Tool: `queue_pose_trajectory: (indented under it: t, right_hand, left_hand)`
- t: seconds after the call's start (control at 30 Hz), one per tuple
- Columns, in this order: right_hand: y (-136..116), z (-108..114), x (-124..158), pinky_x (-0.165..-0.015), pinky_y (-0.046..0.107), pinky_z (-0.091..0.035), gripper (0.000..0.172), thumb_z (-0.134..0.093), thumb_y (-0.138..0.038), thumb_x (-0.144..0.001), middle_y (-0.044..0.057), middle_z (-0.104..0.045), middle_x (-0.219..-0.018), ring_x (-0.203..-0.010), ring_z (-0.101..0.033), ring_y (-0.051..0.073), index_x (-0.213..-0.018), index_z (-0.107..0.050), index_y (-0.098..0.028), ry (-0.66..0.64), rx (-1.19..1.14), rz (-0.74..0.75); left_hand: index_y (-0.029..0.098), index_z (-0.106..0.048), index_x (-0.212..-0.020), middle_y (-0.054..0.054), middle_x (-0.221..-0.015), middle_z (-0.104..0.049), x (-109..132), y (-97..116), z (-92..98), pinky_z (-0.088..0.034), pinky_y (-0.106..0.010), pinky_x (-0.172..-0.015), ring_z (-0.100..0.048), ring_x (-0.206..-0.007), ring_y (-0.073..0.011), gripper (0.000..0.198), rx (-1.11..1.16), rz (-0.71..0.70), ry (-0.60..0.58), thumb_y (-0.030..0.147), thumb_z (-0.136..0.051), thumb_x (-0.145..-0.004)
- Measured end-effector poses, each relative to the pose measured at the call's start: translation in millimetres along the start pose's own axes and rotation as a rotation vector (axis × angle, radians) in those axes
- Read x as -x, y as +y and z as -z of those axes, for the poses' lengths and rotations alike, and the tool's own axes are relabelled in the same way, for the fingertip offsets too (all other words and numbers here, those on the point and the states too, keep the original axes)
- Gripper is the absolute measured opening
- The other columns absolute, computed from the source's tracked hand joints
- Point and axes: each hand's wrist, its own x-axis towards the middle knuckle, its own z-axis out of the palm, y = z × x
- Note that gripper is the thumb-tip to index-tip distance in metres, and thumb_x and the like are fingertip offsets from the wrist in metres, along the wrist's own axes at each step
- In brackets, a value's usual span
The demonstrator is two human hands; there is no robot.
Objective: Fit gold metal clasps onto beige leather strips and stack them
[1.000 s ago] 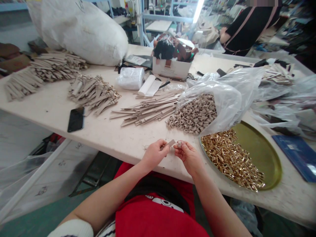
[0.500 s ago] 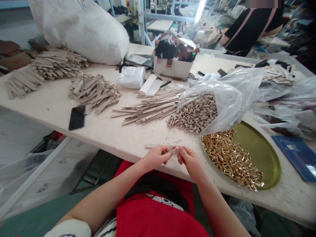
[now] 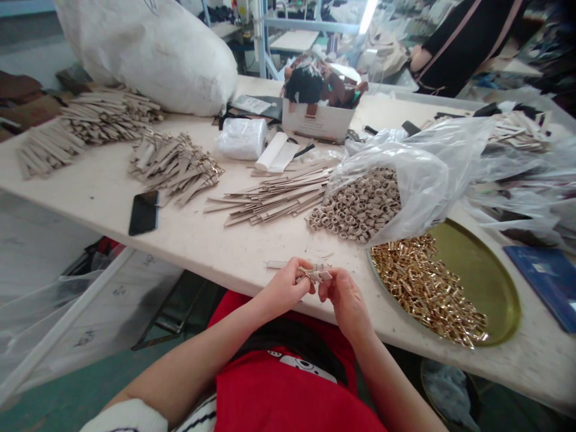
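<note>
My left hand [image 3: 285, 287] and my right hand [image 3: 344, 298] meet at the table's front edge, both pinched on one small beige strap piece [image 3: 318, 275] with a bit of gold metal on it. A thin clear strip [image 3: 281, 264] lies on the table just behind my left hand. To the right is a round gold tray [image 3: 486, 270] holding a heap of gold metal clips [image 3: 425, 288]. Behind it, an open plastic bag [image 3: 405, 174] spills small beige loops [image 3: 355, 207]. A loose pile of long beige straps [image 3: 274, 195] lies at the centre.
A black phone [image 3: 144, 212] lies near the left front edge. More strap piles [image 3: 173, 165] and a big white sack [image 3: 148, 54] fill the left back. A white box [image 3: 317, 117] stands at the back. A blue folder [image 3: 546, 282] lies right. Another person [image 3: 463, 42] stands beyond the table.
Both hands drew back toward my body by a little. The strap piece, held up at an angle before, now lies level between my fingertips.
</note>
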Motion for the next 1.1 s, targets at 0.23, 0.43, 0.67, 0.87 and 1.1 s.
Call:
queue_pose_trajectory:
  t: [0.23, 0.43, 0.67, 0.87, 1.1]
  right_hand:
    - [1, 2, 0, -0.049, 0.021, -0.032, 0.022, -0.057, -0.042, -0.076, -0.004, -0.048, -0.057, -0.050, -0.037, 0.008, -0.075, -0.056, -0.020, -0.065, -0.073, -0.196]
    - [2, 8, 3, -0.050, 0.019, -0.037, 0.024, -0.065, -0.040, -0.070, -0.004, -0.048, -0.059, -0.051, -0.041, 0.007, -0.082, -0.061, -0.019, -0.245, -0.272, -0.486]
    - [12, 10, 10, -0.053, 0.019, -0.042, 0.023, -0.068, -0.037, -0.067, -0.001, -0.055, -0.065, -0.057, -0.049, 0.008, -0.081, -0.063, -0.019, -0.288, -0.413, -0.557]
    - [11, 10, 10, -0.067, 0.025, -0.044, 0.021, -0.067, -0.038, -0.067, -0.001, -0.058, -0.074, -0.068, -0.053, 0.012, -0.073, -0.058, -0.020, -0.190, -0.319, -0.422]
    - [8, 7, 9, -0.057, 0.023, -0.039, 0.026, -0.062, -0.041, -0.072, -0.005, -0.048, -0.061, -0.055, -0.046, 0.009, -0.079, -0.047, -0.020, 0.106, 0.125, -0.067]
  left_hand:
    - [0.015, -0.042, -0.104, 0.000, -0.071, -0.061, 8, 6, 1.3, -0.038, -0.020, -0.054, -0.050, -0.054, -0.0086, 0.025, -0.083, -0.045, -0.041, 0.018, -0.040, -0.079]
    - [0.016, -0.045, -0.105, 0.001, -0.066, -0.058, 11, 2, 5.2, -0.036, -0.022, -0.053, -0.053, -0.058, -0.0135, 0.030, -0.354, 0.014, 0.045, 0.030, -0.048, -0.078]
    - [0.018, -0.051, -0.081, 0.000, -0.069, -0.059, 15, -2, 0.7, -0.036, -0.024, -0.056, -0.053, -0.063, -0.0153, 0.019, -0.469, 0.032, 0.079, 0.037, -0.050, -0.077]
    - [0.017, -0.053, -0.082, -0.001, -0.074, -0.060, 20, -3, 2.8, -0.038, -0.022, -0.058, -0.052, -0.065, -0.0135, 0.020, -0.330, 0.007, 0.024, 0.036, -0.052, -0.076]
    - [0.015, -0.055, -0.093, 0.003, -0.067, -0.057, 26, 9, 5.4, -0.039, -0.020, -0.053, -0.051, -0.054, -0.0098, 0.023, -0.072, 0.080, -0.139, 0.028, -0.054, -0.074]
